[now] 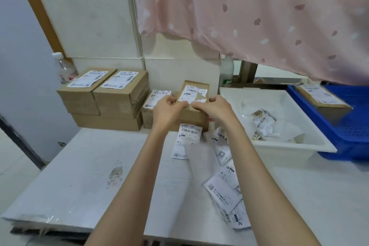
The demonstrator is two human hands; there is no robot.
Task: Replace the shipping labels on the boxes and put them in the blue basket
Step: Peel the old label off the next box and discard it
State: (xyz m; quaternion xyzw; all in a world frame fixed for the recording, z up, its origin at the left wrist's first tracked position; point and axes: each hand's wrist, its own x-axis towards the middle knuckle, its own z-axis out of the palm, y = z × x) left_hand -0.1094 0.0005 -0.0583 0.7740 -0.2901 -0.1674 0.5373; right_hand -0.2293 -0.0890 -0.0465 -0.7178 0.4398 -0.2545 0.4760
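Observation:
I hold a small cardboard box [196, 86] tilted up above the table's middle. Its white shipping label [189, 94] is partly torn, with brown patches showing. My left hand [169, 109] grips the box's near left edge, thumb at the label's lower corner. My right hand [214, 109] holds the near right edge, fingers curled at the torn label. The blue basket [351, 136] sits at the far right with one labelled box [323, 100] inside. Several labelled boxes [103, 94] are stacked at the back left, and one more [151, 104] lies behind my left hand.
A white tray [289, 146] holding crumpled torn labels stands between my hands and the basket. Loose label sheets [225, 189] lie on the white table [79, 175] under my right arm. Two plastic bottles [63, 68] stand at the back. A pink curtain [259, 16] hangs overhead.

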